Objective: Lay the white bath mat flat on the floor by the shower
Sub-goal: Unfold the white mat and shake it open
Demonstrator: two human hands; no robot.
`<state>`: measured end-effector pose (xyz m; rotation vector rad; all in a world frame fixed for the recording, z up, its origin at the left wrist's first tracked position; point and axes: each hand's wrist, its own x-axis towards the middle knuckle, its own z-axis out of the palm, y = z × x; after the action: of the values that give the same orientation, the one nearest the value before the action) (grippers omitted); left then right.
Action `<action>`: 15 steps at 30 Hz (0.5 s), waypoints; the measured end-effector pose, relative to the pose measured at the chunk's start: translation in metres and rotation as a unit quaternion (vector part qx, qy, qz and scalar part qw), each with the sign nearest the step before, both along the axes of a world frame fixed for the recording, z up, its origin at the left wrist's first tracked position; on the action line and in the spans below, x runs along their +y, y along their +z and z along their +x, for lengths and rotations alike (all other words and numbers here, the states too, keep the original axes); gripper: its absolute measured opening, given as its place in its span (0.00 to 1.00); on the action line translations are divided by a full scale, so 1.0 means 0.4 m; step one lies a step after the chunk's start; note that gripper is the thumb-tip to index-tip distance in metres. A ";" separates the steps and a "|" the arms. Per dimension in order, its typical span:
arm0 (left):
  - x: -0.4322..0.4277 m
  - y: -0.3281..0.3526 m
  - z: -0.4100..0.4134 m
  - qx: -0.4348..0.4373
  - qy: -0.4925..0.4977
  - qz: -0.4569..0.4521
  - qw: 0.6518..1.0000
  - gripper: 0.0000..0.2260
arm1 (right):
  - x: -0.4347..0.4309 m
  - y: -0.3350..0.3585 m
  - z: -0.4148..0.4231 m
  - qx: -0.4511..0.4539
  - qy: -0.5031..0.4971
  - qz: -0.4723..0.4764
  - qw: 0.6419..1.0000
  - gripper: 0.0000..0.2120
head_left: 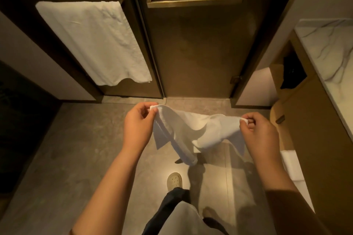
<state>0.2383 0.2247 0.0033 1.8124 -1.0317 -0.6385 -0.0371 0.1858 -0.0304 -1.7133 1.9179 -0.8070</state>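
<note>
White bath mat point(193, 131): held up above the floor point(76, 149), sagging between both hands. Left hand point(138, 124) and right hand point(259, 131): fingers pinching one top corner each.

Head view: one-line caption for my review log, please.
Both hands, left hand and right hand, pinch the white bath mat by its corners above the floor.

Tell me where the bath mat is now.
Head view, centre: the bath mat hangs between the left hand and right hand, which pinch its upper corners, just before the glass door.
</note>
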 end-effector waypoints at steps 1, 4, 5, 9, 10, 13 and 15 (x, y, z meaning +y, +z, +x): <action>-0.027 -0.002 0.014 0.002 -0.003 -0.003 1.000 0.09 | -0.018 0.000 0.011 0.008 -0.001 -0.003 1.000 0.06; -0.110 -0.003 0.059 0.006 -0.017 -0.009 1.000 0.08 | -0.077 0.001 0.046 0.024 -0.008 -0.009 1.000 0.05; -0.137 -0.003 0.075 0.008 -0.021 -0.011 1.000 0.07 | -0.097 0.002 0.059 0.026 -0.010 -0.009 1.000 0.05; -0.242 -0.010 0.137 0.020 -0.028 -0.016 0.999 0.06 | -0.183 -0.003 0.113 0.040 -0.023 -0.013 0.999 0.04; -0.265 -0.014 0.146 0.022 -0.033 -0.016 0.999 0.07 | -0.201 -0.007 0.124 0.039 -0.023 -0.015 0.999 0.05; -0.324 -0.028 0.160 0.022 -0.044 -0.008 0.999 0.06 | -0.242 -0.022 0.139 0.049 -0.020 -0.004 0.999 0.10; -0.357 -0.039 0.163 0.024 -0.042 -0.004 0.999 0.06 | -0.267 -0.025 0.134 0.049 -0.014 0.011 0.999 0.11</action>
<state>0.3036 0.0820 -0.0123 1.7452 -1.0807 -0.7254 0.0166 0.0791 -0.0406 -1.7469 2.0119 -0.7216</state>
